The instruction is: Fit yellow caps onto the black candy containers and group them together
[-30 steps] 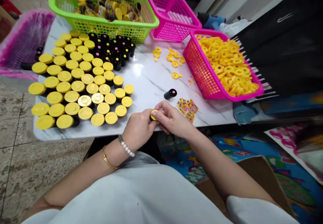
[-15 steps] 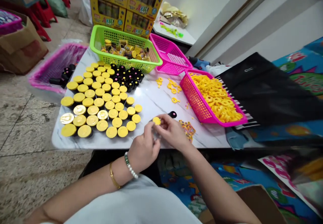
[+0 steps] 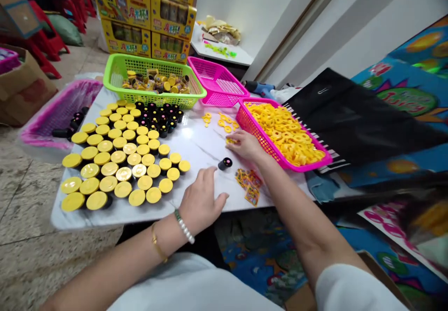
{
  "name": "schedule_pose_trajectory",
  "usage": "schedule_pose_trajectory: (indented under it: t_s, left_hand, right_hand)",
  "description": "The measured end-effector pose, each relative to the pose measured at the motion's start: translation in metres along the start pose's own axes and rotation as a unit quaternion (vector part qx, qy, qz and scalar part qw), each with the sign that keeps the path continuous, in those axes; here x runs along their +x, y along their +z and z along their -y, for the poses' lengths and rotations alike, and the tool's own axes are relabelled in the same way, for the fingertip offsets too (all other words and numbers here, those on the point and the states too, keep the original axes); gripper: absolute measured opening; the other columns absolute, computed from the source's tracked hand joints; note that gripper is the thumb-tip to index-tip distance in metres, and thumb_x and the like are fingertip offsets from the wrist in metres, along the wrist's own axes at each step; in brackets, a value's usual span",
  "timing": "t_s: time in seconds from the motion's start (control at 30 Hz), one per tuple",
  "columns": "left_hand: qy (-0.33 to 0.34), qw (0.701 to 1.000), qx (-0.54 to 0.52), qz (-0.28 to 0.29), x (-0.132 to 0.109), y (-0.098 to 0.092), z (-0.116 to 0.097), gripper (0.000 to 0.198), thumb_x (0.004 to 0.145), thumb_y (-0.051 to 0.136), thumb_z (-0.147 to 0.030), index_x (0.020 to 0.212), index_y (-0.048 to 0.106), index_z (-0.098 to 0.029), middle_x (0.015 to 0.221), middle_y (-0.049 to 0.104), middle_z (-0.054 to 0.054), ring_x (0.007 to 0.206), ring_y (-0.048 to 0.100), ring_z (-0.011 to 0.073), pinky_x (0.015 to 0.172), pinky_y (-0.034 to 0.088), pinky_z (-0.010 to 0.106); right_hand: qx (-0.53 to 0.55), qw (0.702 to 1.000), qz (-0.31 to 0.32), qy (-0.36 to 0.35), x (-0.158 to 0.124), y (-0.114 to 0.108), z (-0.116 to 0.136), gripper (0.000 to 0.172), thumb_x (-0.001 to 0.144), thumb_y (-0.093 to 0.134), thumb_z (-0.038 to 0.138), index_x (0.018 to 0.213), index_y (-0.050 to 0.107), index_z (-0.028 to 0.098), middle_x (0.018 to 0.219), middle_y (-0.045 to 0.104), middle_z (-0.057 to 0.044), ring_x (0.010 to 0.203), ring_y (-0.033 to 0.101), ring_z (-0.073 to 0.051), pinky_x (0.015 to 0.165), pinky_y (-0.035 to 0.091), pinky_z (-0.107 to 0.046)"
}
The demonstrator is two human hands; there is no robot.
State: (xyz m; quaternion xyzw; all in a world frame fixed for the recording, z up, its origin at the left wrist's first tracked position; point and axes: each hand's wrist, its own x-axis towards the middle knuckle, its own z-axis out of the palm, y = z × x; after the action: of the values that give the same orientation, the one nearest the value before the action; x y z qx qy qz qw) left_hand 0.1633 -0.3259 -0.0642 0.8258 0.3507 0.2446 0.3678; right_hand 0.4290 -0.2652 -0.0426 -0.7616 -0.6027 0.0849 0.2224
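Observation:
My left hand (image 3: 201,201) rests over the table's front part, thumb spread away from the fingers, with nothing visible in it. Just beyond its fingertips is a small black cup (image 3: 225,163) with a pink dot on its end. Farther out, my right hand (image 3: 245,145) has its bent fingers on a yellow plastic ring piece (image 3: 229,141) on the tabletop; the fingertips partly cover it. More yellow ring pieces (image 3: 227,123) lie beyond. Small printed stickers or cards (image 3: 249,185) are piled below my right wrist.
Rows of yellow-topped black cups (image 3: 110,168) fill the table's left side, with black cups (image 3: 159,117) behind. A green basket (image 3: 154,98), an upright-sided pink basket (image 3: 220,84) and a pink basket of yellow rings (image 3: 266,136) line the back and right. Boxes (image 3: 122,7) are stacked behind.
Both hands were together around a yellow-topped piece, which no longer shows between them. My right hand has moved away to the yellow rings; my left hand has opened. The view has shifted.

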Motion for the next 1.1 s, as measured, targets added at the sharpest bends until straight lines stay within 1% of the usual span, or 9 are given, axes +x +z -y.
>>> schedule_pose_trajectory:
  t_s: [0.13,0.27,0.4,0.47,0.57,0.67,0.8,0.97,1.1]
  left_hand:
    - [-0.032,0.999,0.01,-0.004,0.038,0.01,-0.011,0.068,0.08,0.071,-0.029,0.135,0.037,-0.01,0.129,0.051,0.019,0.114,0.058,0.0281,0.09,0.052,0.04]
    - [-0.063,0.996,0.062,0.02,0.063,0.02,-0.013,0.052,0.083,0.069,-0.034,0.127,0.049,-0.014,0.125,0.053,0.015,0.106,0.063,0.0271,0.083,0.053,0.037]
    - [-0.07,0.994,0.076,0.024,0.067,0.022,-0.007,0.027,0.087,0.063,-0.035,0.109,0.062,-0.019,0.116,0.059,0.008,0.102,0.064,0.0221,0.085,0.051,0.031]
    - [-0.07,0.995,0.07,0.024,0.068,0.022,-0.005,0.028,0.088,0.062,-0.032,0.111,0.061,-0.017,0.114,0.063,0.009,0.106,0.063,0.0222,0.088,0.05,0.031]
    - [-0.06,0.996,0.066,0.031,0.07,0.021,-0.007,0.03,0.088,0.06,-0.029,0.117,0.06,-0.017,0.114,0.067,0.008,0.106,0.064,0.0225,0.089,0.05,0.031]
    - [-0.045,0.996,0.064,0.049,0.065,0.017,-0.008,0.023,0.086,0.063,-0.024,0.109,0.065,-0.02,0.104,0.072,0.006,0.098,0.067,0.0227,0.084,0.051,0.032]
    - [-0.042,0.995,0.062,0.063,0.038,0.005,0.001,0.022,0.084,0.066,-0.024,0.106,0.067,-0.02,0.104,0.073,0.006,0.098,0.067,0.0234,0.086,0.051,0.033]
    - [-0.016,0.998,0.025,0.047,0.009,-0.001,0.013,0.026,0.083,0.07,-0.025,0.109,0.069,-0.02,0.102,0.07,0.004,0.094,0.065,0.0197,0.084,0.049,0.029]
    - [-0.029,0.998,0.037,0.048,0.01,0.0,0.015,0.021,0.085,0.068,-0.036,0.101,0.073,-0.023,0.085,0.061,0.002,0.075,0.059,0.0163,0.067,0.045,0.027]
  right_hand:
    - [0.003,1.0,0.007,-0.013,-0.007,0.025,-0.009,0.022,0.08,0.064,0.029,0.091,0.074,0.013,0.106,0.067,-0.016,0.097,0.061,-0.027,0.093,0.043,-0.04]
    - [0.038,0.999,-0.009,0.0,-0.02,0.028,-0.002,0.027,0.09,0.051,0.033,0.083,0.069,0.014,0.098,0.067,-0.016,0.102,0.059,-0.028,0.093,0.043,-0.039]
    - [0.115,0.993,0.012,0.023,-0.034,0.019,-0.001,0.041,0.098,0.033,0.045,0.096,0.064,0.017,0.079,0.067,-0.006,0.068,0.064,-0.017,0.064,0.05,-0.029]
    - [0.167,0.984,0.05,0.034,-0.046,0.019,0.003,0.043,0.098,0.033,0.049,0.107,0.061,0.018,0.068,0.063,-0.002,0.049,0.058,-0.013,0.048,0.044,-0.025]
    - [0.256,0.959,0.102,0.07,-0.067,0.024,0.015,0.039,0.093,0.046,0.048,0.113,0.062,0.019,0.059,0.057,0.002,0.041,0.049,-0.011,0.04,0.037,-0.023]
    - [0.3,0.946,0.081,0.093,-0.081,0.023,0.03,0.036,0.086,0.057,0.042,0.114,0.064,0.02,0.06,0.055,0.003,0.045,0.048,-0.011,0.041,0.037,-0.023]
    - [0.385,0.911,0.071,0.132,-0.093,0.005,0.043,0.045,0.072,0.074,0.038,0.113,0.064,0.021,0.068,0.058,0.003,0.05,0.053,-0.01,0.042,0.036,-0.021]
    - [0.427,0.866,0.197,0.171,-0.108,-0.005,0.051,0.032,0.07,0.079,0.039,0.089,0.072,0.015,0.057,0.057,0.003,0.045,0.043,-0.006,0.039,0.028,-0.019]
    - [0.394,0.875,0.235,0.156,-0.115,0.007,0.063,0.036,0.071,0.079,0.04,0.097,0.072,0.015,0.057,0.058,0.003,0.044,0.043,-0.006,0.039,0.029,-0.019]
